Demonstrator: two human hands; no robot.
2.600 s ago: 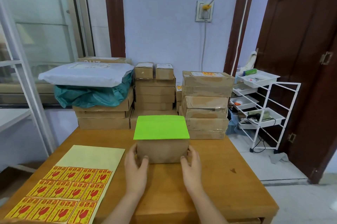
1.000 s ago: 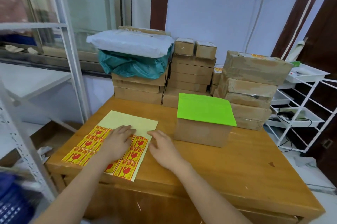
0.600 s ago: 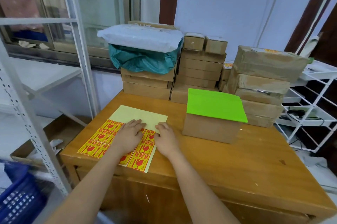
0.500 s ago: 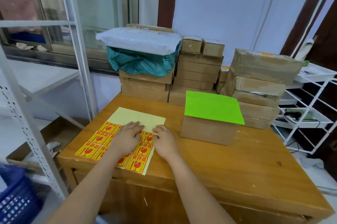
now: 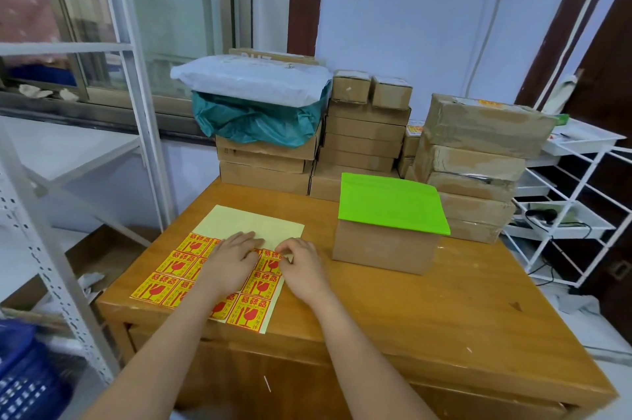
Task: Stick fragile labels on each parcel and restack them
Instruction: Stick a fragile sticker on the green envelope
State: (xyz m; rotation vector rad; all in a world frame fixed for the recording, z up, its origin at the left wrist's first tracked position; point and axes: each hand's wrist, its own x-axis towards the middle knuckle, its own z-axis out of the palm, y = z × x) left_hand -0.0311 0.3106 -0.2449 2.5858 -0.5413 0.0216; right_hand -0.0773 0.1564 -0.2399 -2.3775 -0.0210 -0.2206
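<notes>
A pale yellow sheet (image 5: 247, 222) of red-and-yellow fragile labels (image 5: 171, 264) lies on the left part of the wooden table (image 5: 444, 317). My left hand (image 5: 232, 260) rests flat on the sheet and holds it down. Just to its right, my right hand (image 5: 302, 265) has its fingertips curled at the corner of the top right label (image 5: 270, 260) and pinches it. A brown cardboard parcel (image 5: 383, 248) with a bright green top stands right of the sheet, apart from both hands.
Stacks of brown parcels line the table's far edge: left (image 5: 266, 166) under a white and a teal bag, middle (image 5: 362, 139), right (image 5: 472, 163). A white wire rack (image 5: 574, 214) stands at the right, a metal shelf frame (image 5: 51, 265) and blue basket (image 5: 24, 382) at the left.
Both hands left the green-topped parcel and moved left onto the label sheet. In the last half second the right fingertips have curled at a label's corner.
</notes>
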